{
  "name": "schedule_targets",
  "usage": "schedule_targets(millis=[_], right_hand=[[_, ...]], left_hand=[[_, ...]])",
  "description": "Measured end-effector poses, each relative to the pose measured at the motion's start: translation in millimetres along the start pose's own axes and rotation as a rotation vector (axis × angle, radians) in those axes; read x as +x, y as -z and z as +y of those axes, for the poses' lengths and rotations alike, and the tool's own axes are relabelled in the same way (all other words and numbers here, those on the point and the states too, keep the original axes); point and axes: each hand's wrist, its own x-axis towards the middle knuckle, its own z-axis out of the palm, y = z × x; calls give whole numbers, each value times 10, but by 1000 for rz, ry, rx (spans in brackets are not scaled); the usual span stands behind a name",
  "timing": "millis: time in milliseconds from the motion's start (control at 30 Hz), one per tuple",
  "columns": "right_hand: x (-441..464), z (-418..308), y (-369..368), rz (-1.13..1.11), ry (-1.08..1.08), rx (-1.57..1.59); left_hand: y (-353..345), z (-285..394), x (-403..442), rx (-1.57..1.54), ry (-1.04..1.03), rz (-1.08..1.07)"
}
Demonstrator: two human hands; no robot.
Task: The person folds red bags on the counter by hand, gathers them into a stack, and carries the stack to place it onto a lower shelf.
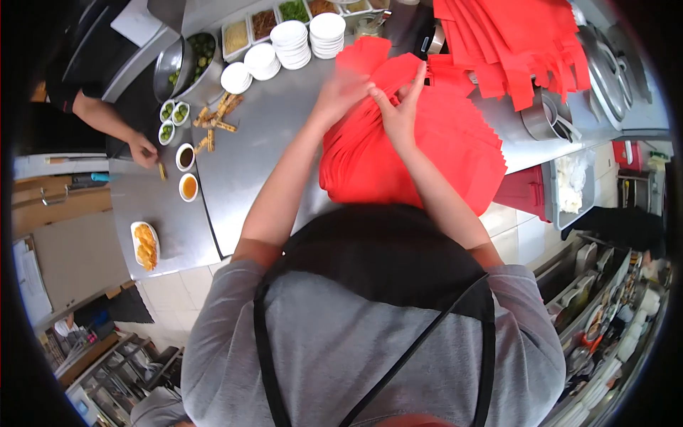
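A thick stack of red fabric bags (441, 149) is fanned out on the steel counter in front of my body. My left hand (341, 96) is at the stack's upper left edge, its fingers smeared by motion. Close beside it, my right hand (400, 117) rests against the top of the stack, thumb and fingers spread apart. The thumb reaches toward the left hand's fingertips. Whether either hand pinches a single bag does not show.
More red bags (509, 43) lie at the back right near a steel pot (544, 117). White dish stacks (290, 46) and topping trays (263, 25) line the back. At left, a co-worker's hand (144, 151) is near sauce cups (186, 157) and a dish of fried food (145, 245).
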Motion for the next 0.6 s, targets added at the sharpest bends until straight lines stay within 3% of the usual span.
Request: schedule_targets(millis=[100, 200, 300, 467, 533, 600], right_hand=[[8, 264, 13, -33, -120, 86], [74, 279, -16, 4, -18, -147], [90, 262, 7, 41, -49, -166], [102, 363, 76, 28, 64, -194], [100, 344, 99, -58, 110, -368], [96, 256, 55, -15, 74, -333]], left_hand=[[44, 93, -81, -95, 20, -34], [42, 16, -94, -90, -41, -58], [18, 2, -105, -415, 53, -55], [45, 50, -136, -540, 144, -14], [51, 63, -152, -555, 167, -15], [49, 132, -167, -767, 201, -47]])
